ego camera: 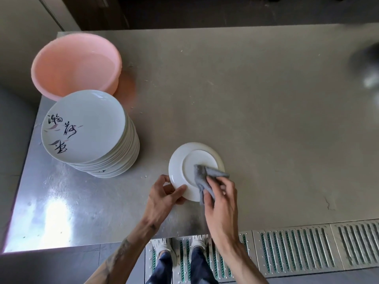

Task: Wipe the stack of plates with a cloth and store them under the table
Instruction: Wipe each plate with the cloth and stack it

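Shoes [164, 245] on the floor grate [297, 247], at the worktop [266, 119] edge. Left hand [164, 193] pinches the near-left rim of 1 plate [196, 156]: thumb on the upturned underside, other fingers [164, 178] curled at the edge. Right hand [221, 201] bunches the grey cloth [202, 174] in its fingers and presses it on the plate's base.

The plate lies upside down on the worktop, under both hands.

My read: underside wipe in progress. To do it well:
- hold the pinch firm so the plate doesn't skate on the steel
- sweep from foot ring out to rim
- rotate to reach the patch under the thumb
- then flip for the face

Stack of plates [86, 128] is far-left, face up, in front of the pink basin [75, 64]; can't tell if they touch. Under-table storage not in view.
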A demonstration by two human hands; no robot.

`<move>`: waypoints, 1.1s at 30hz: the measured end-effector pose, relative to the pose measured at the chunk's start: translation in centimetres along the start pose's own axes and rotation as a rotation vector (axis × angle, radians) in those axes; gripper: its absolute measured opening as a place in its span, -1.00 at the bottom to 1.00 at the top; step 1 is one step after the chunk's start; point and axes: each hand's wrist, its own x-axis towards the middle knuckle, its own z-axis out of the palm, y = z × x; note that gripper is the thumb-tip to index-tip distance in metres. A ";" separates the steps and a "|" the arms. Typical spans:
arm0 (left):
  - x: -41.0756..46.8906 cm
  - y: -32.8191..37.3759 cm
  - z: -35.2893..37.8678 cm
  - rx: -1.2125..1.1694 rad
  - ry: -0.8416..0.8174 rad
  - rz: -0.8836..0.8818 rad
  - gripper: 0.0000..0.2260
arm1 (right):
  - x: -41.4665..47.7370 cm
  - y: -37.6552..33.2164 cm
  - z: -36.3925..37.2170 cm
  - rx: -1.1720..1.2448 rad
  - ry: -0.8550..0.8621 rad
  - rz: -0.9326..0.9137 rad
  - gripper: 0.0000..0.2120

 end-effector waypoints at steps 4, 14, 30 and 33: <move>0.5 -0.1 0.1 0.041 0.046 0.039 -0.67 | 0.7 -0.2 -0.2 0.048 0.026 0.052 -0.56; 0.2 0.5 0.4 0.010 -0.072 0.162 -0.32 | 0.7 -0.4 -0.5 0.030 0.056 0.059 -0.62; 2.8 2.9 1.5 -0.065 -0.090 0.358 -0.32 | 2.5 1.3 -4.0 0.025 0.027 0.023 -0.65; 4.9 5.4 2.8 -0.009 -0.067 0.484 -0.20 | 3.9 2.0 -5.2 0.001 0.057 0.041 -0.67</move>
